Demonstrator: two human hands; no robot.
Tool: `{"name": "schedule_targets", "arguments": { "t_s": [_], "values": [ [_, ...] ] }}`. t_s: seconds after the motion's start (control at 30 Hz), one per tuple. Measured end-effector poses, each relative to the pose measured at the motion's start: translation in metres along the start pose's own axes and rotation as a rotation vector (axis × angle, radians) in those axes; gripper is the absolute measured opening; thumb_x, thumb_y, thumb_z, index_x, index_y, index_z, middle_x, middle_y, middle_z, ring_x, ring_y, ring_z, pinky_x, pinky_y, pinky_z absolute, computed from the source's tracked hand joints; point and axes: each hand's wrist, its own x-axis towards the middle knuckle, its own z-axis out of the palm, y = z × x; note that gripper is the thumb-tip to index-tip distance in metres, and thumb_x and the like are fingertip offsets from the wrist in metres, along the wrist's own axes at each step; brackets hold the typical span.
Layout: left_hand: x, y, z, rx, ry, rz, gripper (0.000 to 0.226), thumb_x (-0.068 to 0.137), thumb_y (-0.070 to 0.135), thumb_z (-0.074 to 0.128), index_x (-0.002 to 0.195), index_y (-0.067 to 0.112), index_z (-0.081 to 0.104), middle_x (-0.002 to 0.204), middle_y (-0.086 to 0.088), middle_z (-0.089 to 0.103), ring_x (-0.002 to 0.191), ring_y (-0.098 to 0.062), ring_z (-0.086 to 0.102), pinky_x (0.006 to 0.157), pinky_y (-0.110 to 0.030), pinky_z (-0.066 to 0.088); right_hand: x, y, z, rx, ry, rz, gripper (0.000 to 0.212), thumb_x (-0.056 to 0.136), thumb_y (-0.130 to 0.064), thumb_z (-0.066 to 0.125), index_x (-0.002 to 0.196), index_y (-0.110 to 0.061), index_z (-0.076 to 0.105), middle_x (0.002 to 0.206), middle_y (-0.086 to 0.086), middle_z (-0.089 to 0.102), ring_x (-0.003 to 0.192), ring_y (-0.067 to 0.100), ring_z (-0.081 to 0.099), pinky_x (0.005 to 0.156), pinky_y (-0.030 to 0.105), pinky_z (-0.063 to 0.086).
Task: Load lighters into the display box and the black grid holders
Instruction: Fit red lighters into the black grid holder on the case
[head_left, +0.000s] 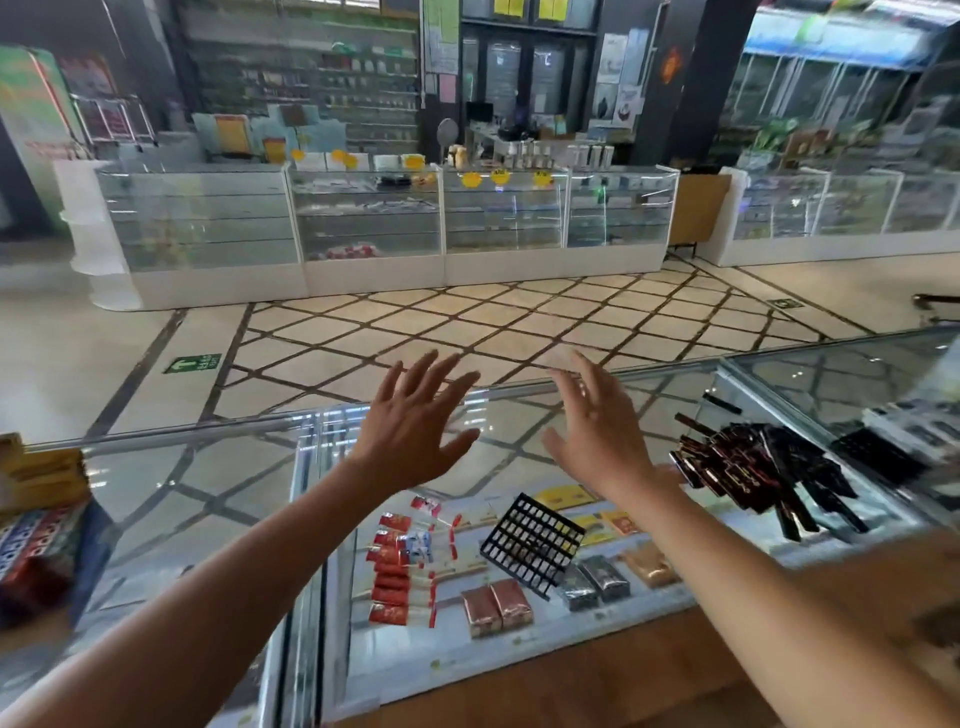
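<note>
Loading has hardly started, by the look of it. Both hands are raised over the counter (208, 493) with nothing in them: the left hand (410, 436) and right hand (597, 436) hang side by side, apart, fingers straight and spread wide. The lighters (758, 467) lie in a loose dark heap on the glass to the right, near the right forearm, none of them sorted. A black grid (532, 543) lies askew on the glass between the forearms, and its cells look empty (packets in the case beneath show through them). A second grid (878, 460) sits just beyond the heap, too blurred to tell whether anything stands in it. A pale shape (914, 421) past it may be the display box, though I cannot tell. As I judge it, the whole heap is left to pick up and slot in.
</note>
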Motion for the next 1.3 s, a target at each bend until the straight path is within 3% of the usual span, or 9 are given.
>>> {"name": "schedule_targets", "arguments": {
  "t_s": [0.1, 0.3, 0.4, 0.6, 0.73, 0.87, 1.0, 1.17, 1.3],
  "values": [
    [-0.024, 0.003, 0.031, -0.025, -0.113, -0.008, 0.075, 0.096, 0.072, 0.022, 0.160, 0.034, 0.022, 0.170, -0.003, 0.017, 0.158, -0.026, 0.008, 0.126, -0.057, 0.015, -0.023, -0.003, 0.033, 0.051, -0.101, 0.022, 0.067, 0.096, -0.042, 0.059, 0.153, -0.016, 0.036, 0.168, 0.013, 0.018, 0.153, 0.033, 0.021, 0.122, 0.053, 0.029],
    [-0.084, 0.011, 0.083, -0.121, -0.385, -0.027, 0.074, 0.095, 0.075, 0.002, 0.161, 0.042, 0.013, 0.172, 0.003, 0.007, 0.158, -0.021, 0.001, 0.128, -0.052, 0.005, -0.066, -0.006, 0.099, 0.143, -0.272, -0.098, 0.053, 0.102, -0.038, 0.030, 0.145, -0.018, 0.053, 0.160, 0.011, 0.039, 0.144, 0.030, 0.041, 0.116, 0.051, 0.040],
    [-0.111, 0.010, 0.104, -0.172, -0.469, 0.005, 0.078, 0.091, 0.076, -0.005, 0.161, 0.043, 0.006, 0.172, 0.005, 0.002, 0.158, -0.019, -0.004, 0.128, -0.049, 0.004, -0.084, -0.003, 0.121, 0.140, -0.368, -0.146, 0.057, 0.102, -0.035, 0.023, 0.147, -0.020, 0.054, 0.162, 0.005, 0.037, 0.147, 0.028, 0.037, 0.119, 0.051, 0.035],
    [-0.137, 0.004, 0.134, -0.194, -0.457, 0.020, 0.066, 0.102, 0.071, 0.007, 0.162, 0.044, 0.002, 0.172, 0.005, 0.002, 0.158, -0.019, -0.007, 0.127, -0.049, 0.002, -0.099, -0.006, 0.139, 0.078, -0.524, -0.122, 0.063, 0.099, -0.038, 0.011, 0.158, -0.033, 0.035, 0.170, -0.007, 0.015, 0.157, 0.018, 0.011, 0.129, 0.042, 0.011],
    [-0.138, 0.006, 0.136, -0.235, -0.410, 0.001, 0.066, 0.103, 0.070, 0.010, 0.162, 0.043, 0.007, 0.171, 0.007, 0.002, 0.158, -0.017, -0.007, 0.127, -0.049, 0.002, -0.098, -0.007, 0.148, 0.038, -0.537, -0.065, 0.063, 0.098, -0.044, 0.010, 0.158, -0.040, 0.030, 0.170, -0.006, 0.016, 0.157, 0.022, 0.012, 0.127, 0.049, 0.019],
    [-0.135, 0.011, 0.142, -0.236, -0.370, -0.070, 0.065, 0.103, 0.069, 0.012, 0.162, 0.044, 0.003, 0.170, 0.008, 0.000, 0.158, -0.017, -0.008, 0.127, -0.049, 0.000, -0.087, -0.014, 0.148, -0.027, -0.586, 0.015, 0.069, 0.091, -0.059, -0.005, 0.159, -0.050, 0.007, 0.171, -0.010, -0.002, 0.158, 0.022, 0.001, 0.127, 0.050, 0.015],
    [-0.122, 0.011, 0.152, -0.243, -0.351, -0.132, 0.067, 0.102, 0.070, 0.009, 0.162, 0.042, 0.008, 0.171, 0.005, 0.004, 0.159, -0.021, 0.001, 0.127, -0.053, 0.006, -0.066, -0.023, 0.153, -0.047, -0.580, 0.051, 0.057, 0.103, -0.053, 0.010, 0.160, -0.049, 0.007, 0.172, -0.006, 0.001, 0.157, 0.028, 0.009, 0.124, 0.052, 0.022],
    [-0.101, 0.014, 0.162, -0.214, -0.349, -0.195, 0.067, 0.102, 0.068, 0.016, 0.163, 0.039, 0.014, 0.172, 0.004, 0.006, 0.159, -0.020, -0.002, 0.126, -0.052, 0.004, -0.050, -0.005, 0.172, 0.032, -0.391, -0.040, 0.049, 0.099, -0.024, 0.046, 0.147, -0.031, 0.047, 0.154, 0.001, 0.048, 0.133, 0.026, 0.052, 0.097, 0.042, 0.053],
    [-0.095, 0.015, 0.165, -0.203, -0.350, -0.219, 0.068, 0.104, 0.065, 0.020, 0.163, 0.034, 0.013, 0.172, 0.003, 0.007, 0.158, -0.018, -0.006, 0.126, -0.050, 0.003, -0.044, 0.025, 0.182, 0.065, -0.321, -0.215, 0.044, 0.099, -0.037, 0.050, 0.142, -0.027, 0.054, 0.147, 0.001, 0.054, 0.135, 0.023, 0.050, 0.111, 0.045, 0.044]
  ]
}}
